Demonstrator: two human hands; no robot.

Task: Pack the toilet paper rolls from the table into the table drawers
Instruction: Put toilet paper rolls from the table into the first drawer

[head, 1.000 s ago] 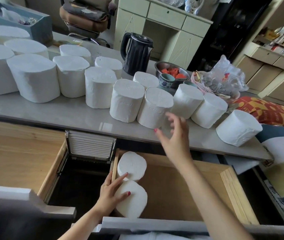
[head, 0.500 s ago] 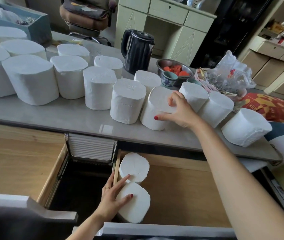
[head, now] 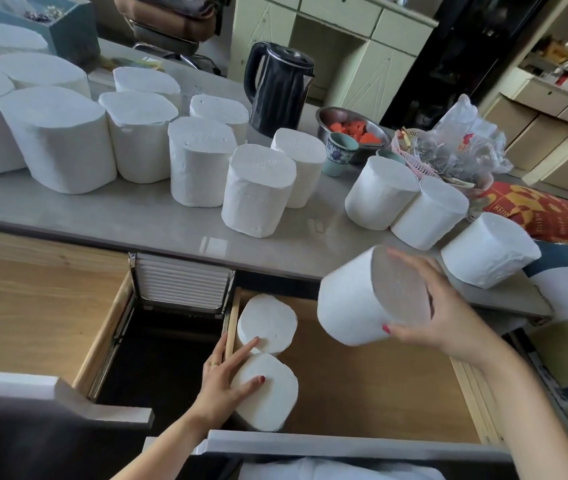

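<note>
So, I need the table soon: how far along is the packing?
Barely begun. Two rolls stand in the right drawer, the left hand resting on them. The right hand carries a third roll over. Over a dozen rolls remain on the table.

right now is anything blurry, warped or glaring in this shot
Head view: the roll held in the right hand is softened by motion blur; the table edge bows from wide-angle distortion; a pale window reflection glares on the tabletop near its front edge; lighting is soft daylight, with faint shadows.
</note>
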